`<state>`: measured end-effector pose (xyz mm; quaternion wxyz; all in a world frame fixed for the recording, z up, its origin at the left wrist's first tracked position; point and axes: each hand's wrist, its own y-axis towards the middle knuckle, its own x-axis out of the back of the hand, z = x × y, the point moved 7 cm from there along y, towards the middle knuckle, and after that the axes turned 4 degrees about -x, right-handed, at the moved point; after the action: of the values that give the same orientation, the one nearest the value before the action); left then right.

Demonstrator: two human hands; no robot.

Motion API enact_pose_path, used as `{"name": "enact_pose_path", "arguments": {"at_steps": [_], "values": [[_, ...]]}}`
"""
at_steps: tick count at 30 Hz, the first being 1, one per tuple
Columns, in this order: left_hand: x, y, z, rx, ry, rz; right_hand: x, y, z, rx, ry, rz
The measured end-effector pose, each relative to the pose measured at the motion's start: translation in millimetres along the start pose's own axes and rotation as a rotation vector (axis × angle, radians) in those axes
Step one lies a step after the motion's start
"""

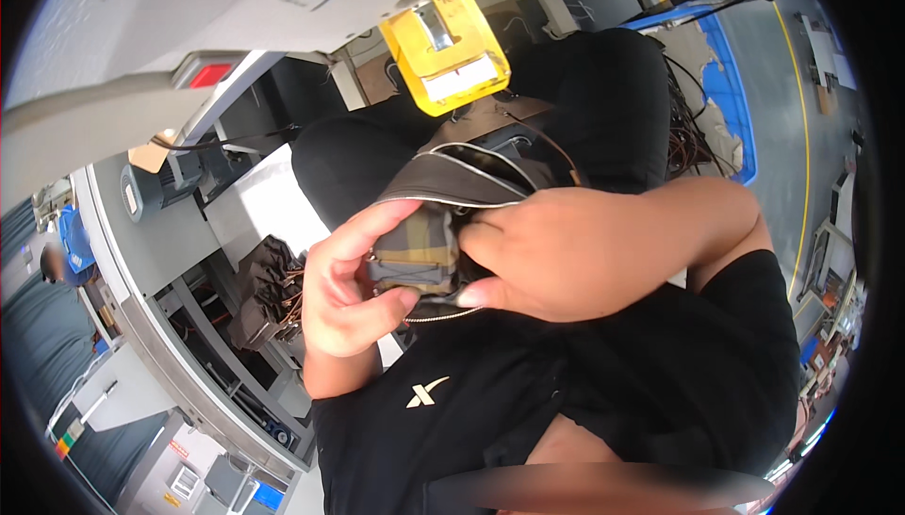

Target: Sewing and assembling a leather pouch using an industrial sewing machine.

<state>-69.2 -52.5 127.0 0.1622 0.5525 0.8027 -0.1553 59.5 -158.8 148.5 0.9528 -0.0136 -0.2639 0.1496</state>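
A dark brown zippered bag [452, 180] with a plaid lining and a grey inner panel lies opened out in my hands over my lap. My left hand [344, 294] is closed on its left side, with the thumb on the lower edge. My right hand [551, 246] grips the right side, its curled fingers partly inside the opening and hidden there, its thumb pressed at the zipper edge. A brown cord [547, 143] lies just above the bag, across my dark-clad thighs.
A machine [217, 6] with a yellow plate [452, 81] overhangs my knees. Dark bags [264, 289] sit on my left, near a motor [141, 195]. A blue bin [731, 100] with cords stands at right. A person in blue [80, 237] is at far left.
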Motion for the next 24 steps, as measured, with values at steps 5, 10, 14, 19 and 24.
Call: {"name": "enact_pose_path", "arguments": {"at_steps": [5, 10, 14, 19, 24], "values": [[0.3, 3.9, 8.4, -0.053, -0.06, -0.028, -4.2, 7.2, -22.6, -0.152, 0.477, -0.262], [9.1, -1.5, 11.6, -0.076, -0.051, -0.075, -10.2, 11.0, -29.1, -0.213, 0.678, -0.385], [3.2, -0.5, 10.2, -0.136, -0.039, -0.07, 4.5, 5.4, -27.6, -0.104, 0.603, -0.513], [-5.5, 1.8, 6.9, -0.172, -0.054, -0.152, 7.9, -1.5, -26.0, -0.032, 0.555, -0.613], [-11.8, 3.2, -2.2, -0.172, 0.012, -0.133, 7.1, -2.9, -26.8, -0.046, 0.567, -0.534]]}}
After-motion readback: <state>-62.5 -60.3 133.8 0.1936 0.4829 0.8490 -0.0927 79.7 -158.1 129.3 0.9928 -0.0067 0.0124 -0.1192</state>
